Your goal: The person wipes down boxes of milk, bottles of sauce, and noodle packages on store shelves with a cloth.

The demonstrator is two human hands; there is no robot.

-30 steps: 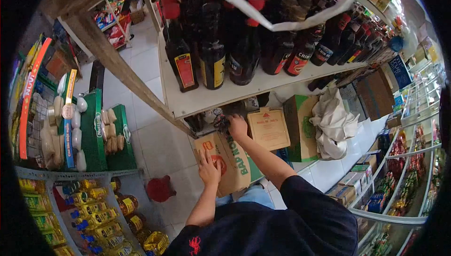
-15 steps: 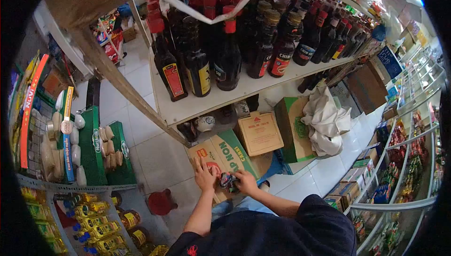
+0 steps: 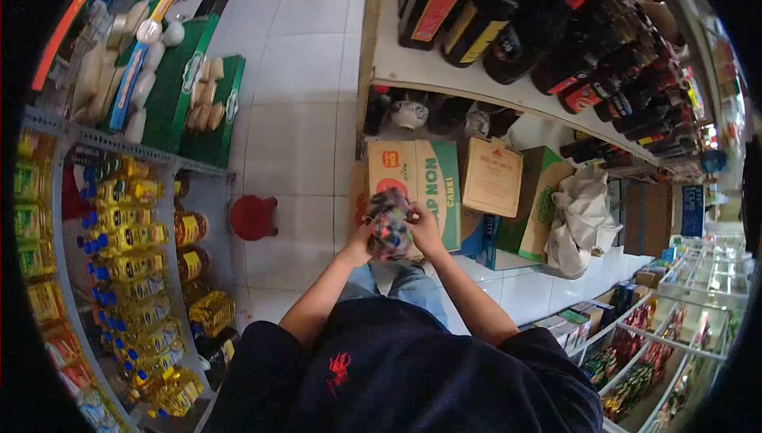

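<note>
A dark bundle (image 3: 389,227) with red, green and white specks, smeared by motion, is held between my two hands in front of my body. From the left side my left hand (image 3: 359,244) is closed on it, its fingers partly hidden behind the bundle. My right hand (image 3: 425,227) grips the right edge, thumb and fingers bent against it. I cannot tell what the bundle is made of. Behind it in this view lies a cardboard carton (image 3: 405,165) with green and red print.
A small brown box (image 3: 492,175) and a green-sided carton (image 3: 530,203) with crumpled white cloth (image 3: 586,223) stand to the right. Overhead juts a shelf (image 3: 460,72) of sauce bottles. A red stool (image 3: 254,217) and a rack of oil bottles (image 3: 135,238) are at left.
The bundle lay low over the carton between my hands; now it is lifted up toward me, gripped by both. My view has turned, so the shelf sits further right.
</note>
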